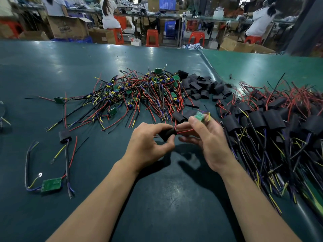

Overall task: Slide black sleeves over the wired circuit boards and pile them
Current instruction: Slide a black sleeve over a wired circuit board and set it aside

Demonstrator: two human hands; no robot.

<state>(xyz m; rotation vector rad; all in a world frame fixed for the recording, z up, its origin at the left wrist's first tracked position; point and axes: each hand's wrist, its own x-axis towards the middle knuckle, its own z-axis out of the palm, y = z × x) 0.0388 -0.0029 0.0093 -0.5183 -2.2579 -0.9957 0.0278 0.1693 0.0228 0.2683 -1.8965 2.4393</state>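
On the green counter (52,70), well left of our fingers, a few stray boards (51,184) lie unsleeved beside one sleeved piece (64,136). Beyond our fingers a tangled heap of bare wired boards (139,91) waits, with loose black sleeves (202,88) just right of it. Our left hand (148,145) pinches a black sleeve (168,134), its red wires threaded through. Our right hand (208,145) pinches the green board (201,117) at the fingertips, not yet inside the sleeve. Right of our fingers, a large finished pile (272,123) suggests we are past halfway.
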